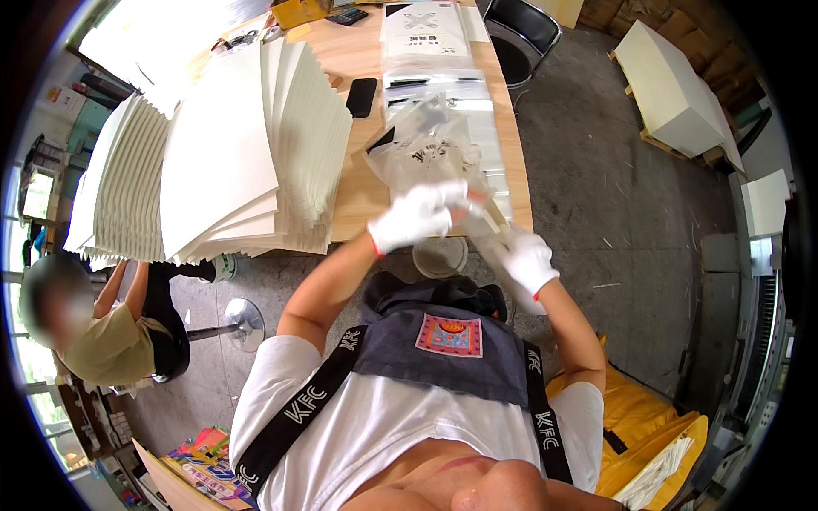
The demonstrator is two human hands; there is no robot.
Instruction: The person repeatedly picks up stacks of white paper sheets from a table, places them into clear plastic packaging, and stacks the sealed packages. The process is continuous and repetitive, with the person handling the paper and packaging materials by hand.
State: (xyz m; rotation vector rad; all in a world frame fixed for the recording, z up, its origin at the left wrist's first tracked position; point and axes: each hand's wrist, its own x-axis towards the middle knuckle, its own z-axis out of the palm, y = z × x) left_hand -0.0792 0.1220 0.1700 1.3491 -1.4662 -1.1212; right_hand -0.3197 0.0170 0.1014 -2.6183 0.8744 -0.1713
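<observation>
White gloves with red cuffs cover both hands. My left hand [417, 217] is closed on the near edge of a clear plastic bag [426, 157] with dark print, over the table's near edge. The bag is crumpled and smeared by motion. To its right, my right hand [530, 258] is closed round a pale flat bundle [492, 216], seen edge-on and blurred; it reaches toward the left fingers. Whether the bundle sits inside the bag or beside it I cannot tell. Under the bag lies a row of flat clear plastic bags [490, 128] on the wooden table [358, 200].
Tall fanned stacks of white paper [217, 153] fill the table's left. A black phone [362, 98] and a printed white pack [426, 34] lie farther back. A bucket [440, 257] stands below the edge. Another person [119, 332] sits at left; a black chair [524, 38] stands behind right.
</observation>
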